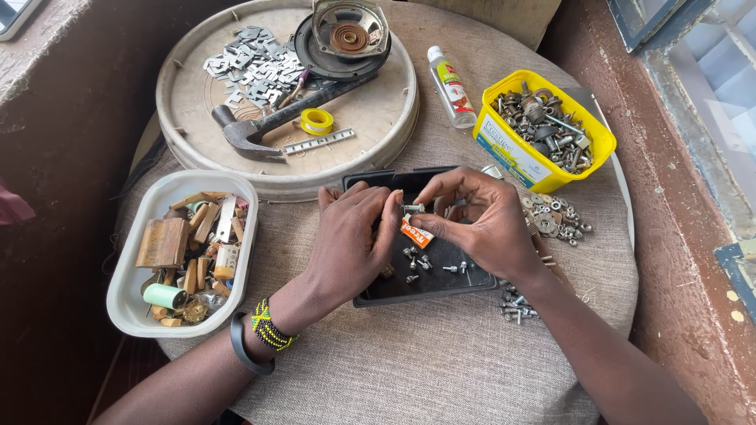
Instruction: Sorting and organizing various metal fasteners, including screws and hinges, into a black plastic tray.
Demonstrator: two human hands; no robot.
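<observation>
My left hand (354, 240) and my right hand (484, 224) meet over a shallow black tray (370, 295) at the middle of the cloth-covered table. Between the fingertips of both hands sits a small silver bolt (413, 208). My right hand also pinches a small orange-and-white packet (417, 234) just below the bolt. Several loose screws (425, 265) lie on the tray floor under the hands. The left wrist wears a black bangle and a beaded band.
A yellow tub of bolts and nuts (543, 130) stands at the right, with washers (555, 216) beside it. A round tray (189, 102) at the back holds a hammer (272, 126), yellow tape roll, metal plates and a speaker part. A white tray (130, 271) of wooden bits sits left. A small bottle (451, 86) lies nearby.
</observation>
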